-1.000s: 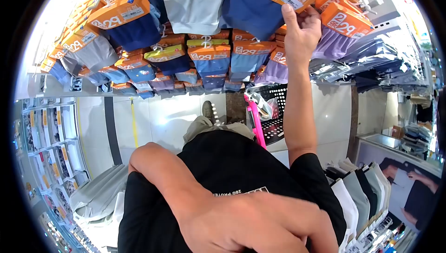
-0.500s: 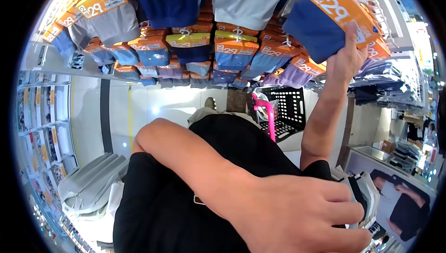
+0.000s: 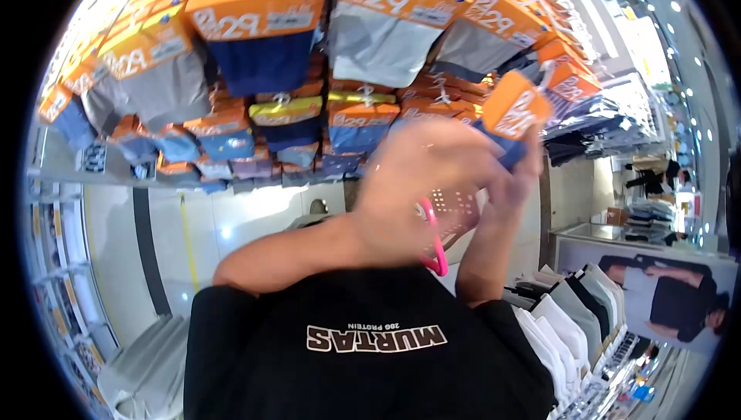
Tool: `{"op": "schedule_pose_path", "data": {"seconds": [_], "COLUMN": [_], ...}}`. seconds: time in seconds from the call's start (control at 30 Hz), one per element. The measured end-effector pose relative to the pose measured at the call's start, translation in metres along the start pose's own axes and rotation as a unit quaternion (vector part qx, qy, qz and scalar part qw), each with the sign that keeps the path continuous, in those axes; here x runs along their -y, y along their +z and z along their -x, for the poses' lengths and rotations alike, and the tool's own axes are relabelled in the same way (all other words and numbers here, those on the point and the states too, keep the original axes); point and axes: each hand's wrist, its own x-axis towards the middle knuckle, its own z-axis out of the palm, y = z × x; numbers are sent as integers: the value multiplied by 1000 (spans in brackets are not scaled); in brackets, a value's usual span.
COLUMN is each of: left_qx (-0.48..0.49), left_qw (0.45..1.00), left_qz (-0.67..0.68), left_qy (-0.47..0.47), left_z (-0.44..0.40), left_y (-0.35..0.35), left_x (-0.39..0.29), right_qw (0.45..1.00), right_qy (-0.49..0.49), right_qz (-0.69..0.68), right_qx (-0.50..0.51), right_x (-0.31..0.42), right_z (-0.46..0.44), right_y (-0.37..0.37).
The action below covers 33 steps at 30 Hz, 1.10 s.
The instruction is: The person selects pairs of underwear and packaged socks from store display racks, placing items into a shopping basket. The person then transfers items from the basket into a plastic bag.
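Note:
My right hand [image 3: 522,175] grips a dark blue folded underwear pack [image 3: 507,150] by its lower part, with an orange price card [image 3: 515,107] on top. The pack is tilted and slightly blurred, away from the hanging rows. My left hand [image 3: 421,184] is stretched across in front of my body, smeared by motion, with its fingers near the pack. I cannot tell whether those fingers touch it. Beyond it hang a white underwear pack [image 3: 384,45] and a navy underwear pack [image 3: 261,63], both under orange cards marked 29.
Below my hands a black shopping basket [image 3: 454,205] with a pink handle [image 3: 437,246] is partly covered. Shirts [image 3: 567,320] hang on a rack at the right. Grey garments [image 3: 147,366] hang at lower left, and shelving [image 3: 65,281] lines the left side.
My right hand has drawn the dark blue pack away from the rack, down and towards me. My left hand has swung from the lower right up towards the pack. The view has shifted.

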Motion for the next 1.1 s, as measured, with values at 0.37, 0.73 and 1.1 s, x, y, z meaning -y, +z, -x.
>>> {"op": "schedule_pose_path", "data": {"seconds": [0.37, 0.73, 1.1], "left_qx": [145, 148, -82], "left_qw": [891, 902, 792], "left_qz": [140, 137, 333], "left_qy": [-407, -383, -505], "left_z": [83, 95, 124], "left_y": [16, 11, -3], "left_x": [54, 62, 91], "right_qw": [933, 992, 998], "right_qy": [260, 101, 16], "right_qz": [-200, 44, 33], "right_qx": [149, 69, -44], "right_x": [-104, -149, -114], "right_z": [37, 110, 51], "right_y": [-30, -14, -4]}}
